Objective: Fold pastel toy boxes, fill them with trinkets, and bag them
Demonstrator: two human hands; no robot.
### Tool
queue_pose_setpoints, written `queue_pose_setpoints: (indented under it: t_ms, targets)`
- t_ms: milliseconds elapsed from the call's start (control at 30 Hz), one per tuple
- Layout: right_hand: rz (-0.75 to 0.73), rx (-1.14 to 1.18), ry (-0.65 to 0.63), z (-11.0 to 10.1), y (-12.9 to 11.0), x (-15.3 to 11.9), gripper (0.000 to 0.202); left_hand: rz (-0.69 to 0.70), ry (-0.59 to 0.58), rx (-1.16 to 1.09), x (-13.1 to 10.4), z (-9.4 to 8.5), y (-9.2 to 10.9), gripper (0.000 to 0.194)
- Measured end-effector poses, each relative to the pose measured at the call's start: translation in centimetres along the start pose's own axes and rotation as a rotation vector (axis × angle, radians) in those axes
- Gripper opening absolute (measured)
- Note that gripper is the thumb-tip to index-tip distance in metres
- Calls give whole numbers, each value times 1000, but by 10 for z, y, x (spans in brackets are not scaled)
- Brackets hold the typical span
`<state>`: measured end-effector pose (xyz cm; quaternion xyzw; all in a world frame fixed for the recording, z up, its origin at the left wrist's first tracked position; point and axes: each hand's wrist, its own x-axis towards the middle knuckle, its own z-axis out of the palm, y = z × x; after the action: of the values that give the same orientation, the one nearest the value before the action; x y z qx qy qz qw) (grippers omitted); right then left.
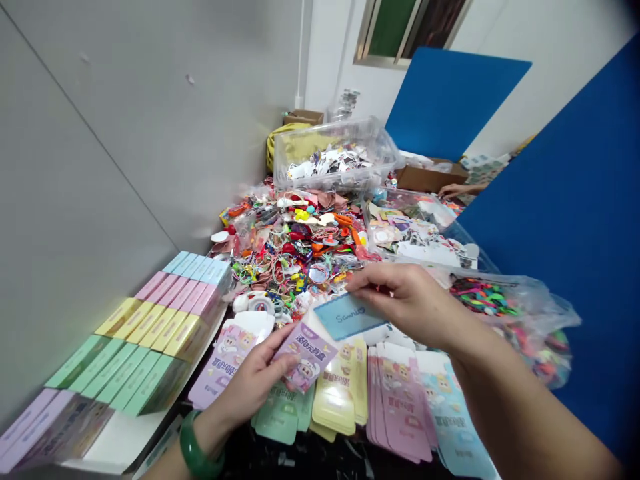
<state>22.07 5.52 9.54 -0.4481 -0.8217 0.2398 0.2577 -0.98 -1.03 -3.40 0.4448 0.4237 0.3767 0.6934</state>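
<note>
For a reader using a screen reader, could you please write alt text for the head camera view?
The left hand holds a purple box, the right hand a blue card beside it; around lie flat cartons, boxes in rows and heaped colourful trinkets.

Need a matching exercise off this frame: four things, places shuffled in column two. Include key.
Things:
1. blue card
2. bracelet
3. large clear bin
4. pink flat cartons

Places:
A. beyond the trinket pile
B. between the yellow and light-blue flat cartons
C. in the right hand
D. around the wrist of the left hand

Pairs: 1-C, 2-D, 3-A, 4-B
</note>
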Motion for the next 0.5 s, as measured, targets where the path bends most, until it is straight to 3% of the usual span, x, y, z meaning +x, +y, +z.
queue_pose_setpoints:
  t_ms: [133,267,400,500]
  targets:
    - [-6,-46,-173,20,-11,-1,18,-8,-51,10,-7,4,-2,53]
    - [41,78,-34,19,-4,-5,27,-31,22,-58,-11,1,-6,53]
    - [265,-65,199,-2,39,-17,20,-74,108,-257,-13,-6,-7,48]
    - [503,-218,154,-6,80,-32,18,-96,114,-406,-12,-6,-5,49]
